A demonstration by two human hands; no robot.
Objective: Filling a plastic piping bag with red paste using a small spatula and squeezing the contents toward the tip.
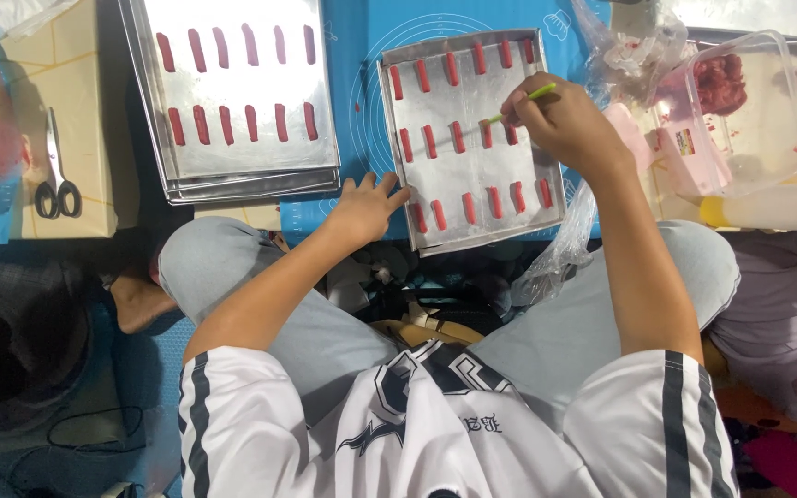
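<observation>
Tray [495, 189] of bare metal lies on a blue mat [352, 55], tilted slightly, directly ahead of the seated person. It carries three rows of short red strips [469, 208], evenly spaced and upright in line. Right hand [560, 120] is over the middle row, fingers pinched on a thin green stick [529, 94] whose tip meets a strip. Left hand [366, 207] rests at the tray's near left corner, fingers spread flat, holding nothing. A second tray [242, 138] of strips sits well left.

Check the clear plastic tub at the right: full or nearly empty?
Nearly empty. The clear tub holds only a small red lump in its far corner; the walls elsewhere show just red smears.
</observation>
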